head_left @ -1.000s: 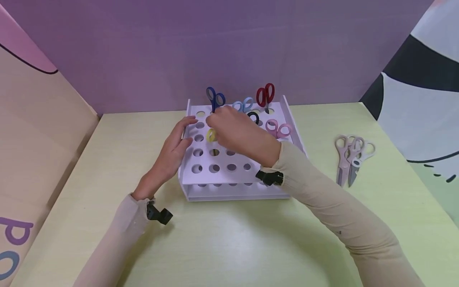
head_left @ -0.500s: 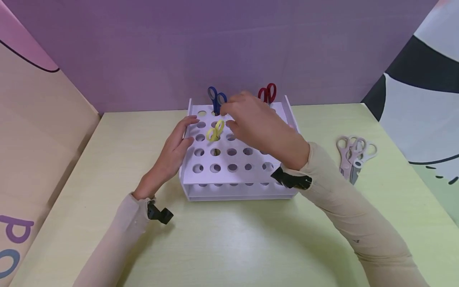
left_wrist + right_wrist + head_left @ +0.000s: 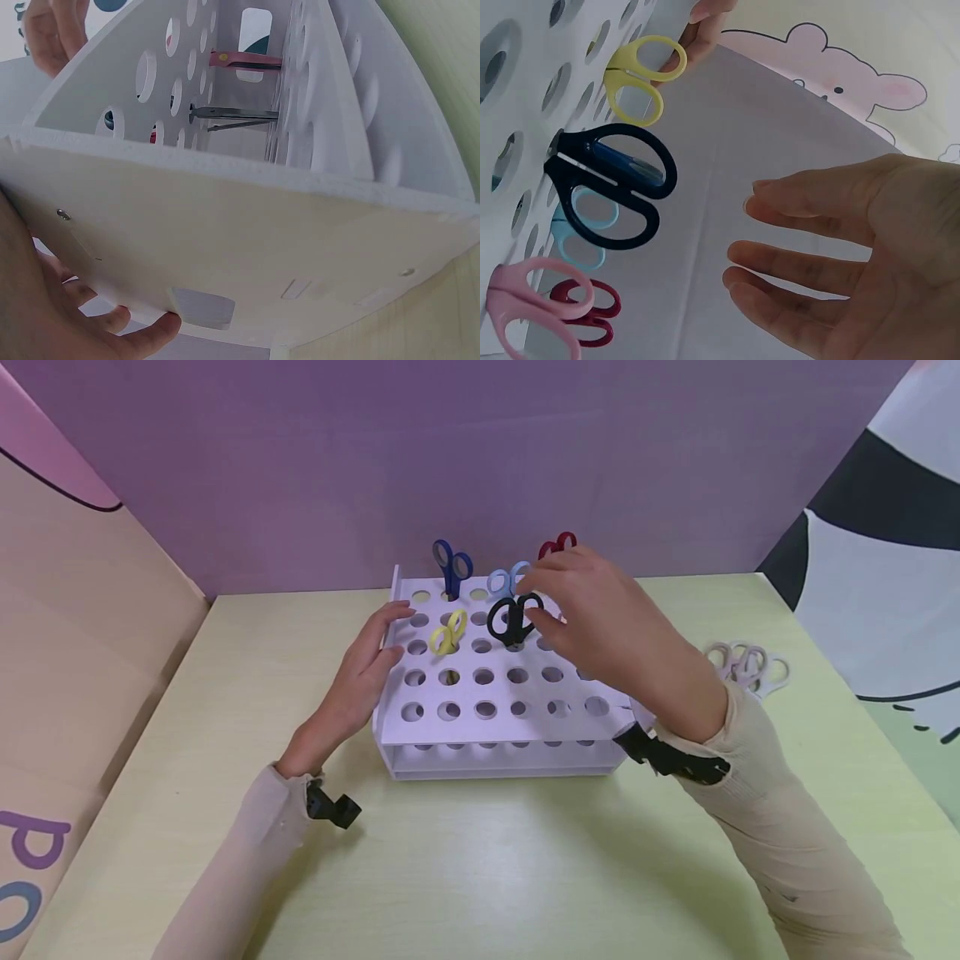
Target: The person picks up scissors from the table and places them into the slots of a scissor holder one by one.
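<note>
A white perforated rack [image 3: 465,693] stands on the table. My left hand [image 3: 356,681] rests its fingers against the rack's left side panel. My right hand [image 3: 607,618] hovers over the rack's right part with parted fingers and nothing between them. Nearest to it, black-handled scissors [image 3: 514,625] stand in a hole, handles up; the right wrist view shows a gap between them and the fingers. Yellow scissors [image 3: 452,631], dark blue scissors [image 3: 453,572] and light blue scissors [image 3: 512,582] also stand in holes. Red scissors [image 3: 592,315] and pink scissors [image 3: 514,296] are partly hidden by the right hand in the head view.
Several pale scissors [image 3: 750,670] lie in a pile on the table [image 3: 480,860] to the right, partly behind the right forearm. A purple wall [image 3: 375,468] rises behind the rack.
My right hand has moved right, from over the rack's left part and away from the yellow scissors. The black scissors, hidden half a second ago, now stand in a nearer row. My left hand stays put.
</note>
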`<action>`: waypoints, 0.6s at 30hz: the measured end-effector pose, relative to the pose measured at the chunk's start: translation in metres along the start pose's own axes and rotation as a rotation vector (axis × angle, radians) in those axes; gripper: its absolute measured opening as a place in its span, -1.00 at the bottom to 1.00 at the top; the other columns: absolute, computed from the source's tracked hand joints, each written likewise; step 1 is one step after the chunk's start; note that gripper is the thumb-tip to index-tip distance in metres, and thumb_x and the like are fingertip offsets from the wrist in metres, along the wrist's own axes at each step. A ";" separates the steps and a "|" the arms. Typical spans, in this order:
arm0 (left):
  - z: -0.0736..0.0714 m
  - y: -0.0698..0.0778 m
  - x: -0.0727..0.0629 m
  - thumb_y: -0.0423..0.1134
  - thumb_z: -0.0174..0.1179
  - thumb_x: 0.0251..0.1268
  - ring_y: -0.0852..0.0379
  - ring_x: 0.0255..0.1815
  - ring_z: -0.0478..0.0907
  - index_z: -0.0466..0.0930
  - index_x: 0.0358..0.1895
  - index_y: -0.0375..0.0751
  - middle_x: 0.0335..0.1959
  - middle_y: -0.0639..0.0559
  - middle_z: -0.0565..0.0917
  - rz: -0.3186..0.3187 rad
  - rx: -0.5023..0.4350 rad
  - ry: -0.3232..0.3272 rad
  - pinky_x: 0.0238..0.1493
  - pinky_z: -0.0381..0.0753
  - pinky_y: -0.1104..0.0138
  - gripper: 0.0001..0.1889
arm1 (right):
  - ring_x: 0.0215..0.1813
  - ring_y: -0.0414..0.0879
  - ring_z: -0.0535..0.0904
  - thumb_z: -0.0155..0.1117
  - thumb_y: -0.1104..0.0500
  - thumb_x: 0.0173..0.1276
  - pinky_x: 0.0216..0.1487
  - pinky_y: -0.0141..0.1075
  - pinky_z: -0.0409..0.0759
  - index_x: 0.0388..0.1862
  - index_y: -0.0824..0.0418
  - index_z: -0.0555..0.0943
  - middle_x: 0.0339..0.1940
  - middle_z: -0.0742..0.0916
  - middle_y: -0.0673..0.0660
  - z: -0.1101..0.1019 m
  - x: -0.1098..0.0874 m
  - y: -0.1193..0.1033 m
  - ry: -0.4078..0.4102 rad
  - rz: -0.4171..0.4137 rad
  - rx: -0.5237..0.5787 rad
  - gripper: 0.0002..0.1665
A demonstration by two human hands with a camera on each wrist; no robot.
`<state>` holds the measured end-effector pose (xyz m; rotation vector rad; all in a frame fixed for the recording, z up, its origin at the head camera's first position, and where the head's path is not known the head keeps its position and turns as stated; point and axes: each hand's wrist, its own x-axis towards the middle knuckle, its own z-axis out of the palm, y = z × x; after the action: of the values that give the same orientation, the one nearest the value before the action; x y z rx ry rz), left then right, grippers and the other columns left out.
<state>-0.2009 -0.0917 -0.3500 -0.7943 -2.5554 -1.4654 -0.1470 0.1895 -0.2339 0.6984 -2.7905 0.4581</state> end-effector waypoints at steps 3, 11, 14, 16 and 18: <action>0.000 0.000 0.000 -0.37 -0.17 0.46 0.11 0.60 -0.02 0.30 0.40 -0.21 0.52 -0.02 0.25 -0.002 -0.001 0.002 0.57 -0.07 0.08 -0.53 | 0.25 0.16 0.46 0.32 0.29 0.34 0.27 0.06 0.49 0.09 0.25 0.66 0.14 0.68 0.23 -0.003 -0.007 0.001 0.001 0.038 -0.005 -0.67; -0.001 0.002 -0.002 -0.37 -0.17 0.46 0.09 0.60 -0.02 0.30 0.41 -0.23 0.52 -0.04 0.24 0.005 -0.011 0.000 0.57 -0.07 0.08 -0.53 | 0.29 0.15 0.46 0.35 0.27 0.32 0.27 0.11 0.48 0.10 0.22 0.66 0.14 0.68 0.21 -0.010 -0.030 0.008 0.079 0.089 0.027 -0.64; -0.001 0.001 -0.003 -0.36 -0.17 0.46 0.10 0.60 -0.02 0.31 0.40 -0.22 0.52 -0.03 0.25 0.012 -0.008 0.001 0.57 -0.07 0.08 -0.53 | 0.29 0.15 0.47 0.36 0.28 0.31 0.27 0.11 0.47 0.08 0.22 0.67 0.14 0.68 0.21 -0.013 -0.040 0.011 0.131 0.094 0.051 -0.66; -0.002 0.002 -0.003 -0.36 -0.17 0.46 0.10 0.60 -0.02 0.31 0.40 -0.22 0.52 -0.03 0.24 0.015 -0.008 0.000 0.57 -0.07 0.08 -0.53 | 0.26 0.17 0.49 0.36 0.30 0.30 0.24 0.11 0.48 0.06 0.23 0.67 0.12 0.69 0.22 -0.014 -0.046 0.014 0.172 0.093 0.063 -0.67; -0.002 0.002 -0.003 -0.35 -0.17 0.46 0.10 0.60 -0.02 0.31 0.40 -0.22 0.53 -0.03 0.23 0.014 -0.006 -0.001 0.57 -0.07 0.08 -0.53 | 0.22 0.18 0.51 0.37 0.32 0.28 0.21 0.11 0.50 0.05 0.24 0.68 0.11 0.69 0.23 -0.015 -0.052 0.018 0.209 0.091 0.073 -0.67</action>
<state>-0.1975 -0.0935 -0.3482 -0.8118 -2.5417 -1.4698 -0.1093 0.2313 -0.2396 0.5074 -2.6275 0.6158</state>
